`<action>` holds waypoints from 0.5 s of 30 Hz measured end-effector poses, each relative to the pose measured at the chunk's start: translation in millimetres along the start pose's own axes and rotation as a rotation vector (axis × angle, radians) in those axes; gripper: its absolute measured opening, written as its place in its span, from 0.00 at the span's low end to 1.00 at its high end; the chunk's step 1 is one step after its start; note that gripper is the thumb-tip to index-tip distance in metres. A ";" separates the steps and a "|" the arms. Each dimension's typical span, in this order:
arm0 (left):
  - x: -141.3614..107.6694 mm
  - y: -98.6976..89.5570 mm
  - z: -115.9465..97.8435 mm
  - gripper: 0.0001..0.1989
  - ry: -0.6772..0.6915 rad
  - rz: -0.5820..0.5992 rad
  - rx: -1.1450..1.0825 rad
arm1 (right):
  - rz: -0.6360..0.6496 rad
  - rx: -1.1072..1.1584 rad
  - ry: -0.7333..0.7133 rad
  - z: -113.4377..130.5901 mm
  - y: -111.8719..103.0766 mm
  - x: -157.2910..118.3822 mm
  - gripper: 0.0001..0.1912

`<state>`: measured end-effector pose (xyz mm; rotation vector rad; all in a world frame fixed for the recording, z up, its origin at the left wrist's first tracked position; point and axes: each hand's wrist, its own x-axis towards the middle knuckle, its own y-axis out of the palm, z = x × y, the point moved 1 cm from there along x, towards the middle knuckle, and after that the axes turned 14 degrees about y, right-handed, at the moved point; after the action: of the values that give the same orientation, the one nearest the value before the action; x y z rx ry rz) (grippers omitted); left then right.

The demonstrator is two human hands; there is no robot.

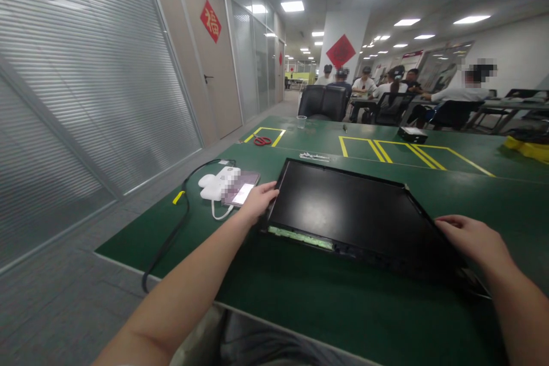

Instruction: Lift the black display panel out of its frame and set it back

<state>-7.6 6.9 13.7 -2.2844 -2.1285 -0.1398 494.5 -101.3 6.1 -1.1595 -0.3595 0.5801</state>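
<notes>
A black display panel (343, 200) lies face up in front of me, tilted slightly, with a green circuit strip (300, 237) exposed along its near edge. My left hand (259, 201) grips the panel's left edge, with the thumb hidden from clear view. On the opposite side, my right hand (474, 237) has its fingers closed at the right edge, fingertips partly hidden. Just left of my left hand are a phone (242, 191) with a lit screen and a white power bank (225, 180) joined by a short white cable (221, 217).
A black cable (171, 240) with a yellow tag runs over the green table's (266, 286) left edge. Farther back are red-handled scissors (262, 140), a clear cup (301, 122), a black box (412, 135) and yellow tape outlines. Several people sit at tables beyond.
</notes>
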 end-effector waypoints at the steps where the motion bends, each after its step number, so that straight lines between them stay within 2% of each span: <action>1: -0.2 0.7 -0.8 0.26 -0.035 -0.024 -0.049 | -0.008 0.000 -0.007 -0.2 0.5 0.2 0.19; 4: -0.9 2.6 -4.4 0.30 -0.093 -0.060 -0.175 | -0.012 0.003 -0.011 0.1 1.3 -0.7 0.18; 9: -2.6 6.2 -9.1 0.29 -0.101 -0.107 -0.327 | 0.006 -0.021 0.002 2.0 2.3 -1.9 0.21; 15: 5.1 5.8 4.2 0.30 -0.145 -0.127 -0.399 | -0.018 -0.025 -0.023 1.7 6.3 0.2 0.20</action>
<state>-1.3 11.9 10.2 -2.4195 -2.5174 -0.4536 492.2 -98.1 0.9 -1.1735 -0.3982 0.5749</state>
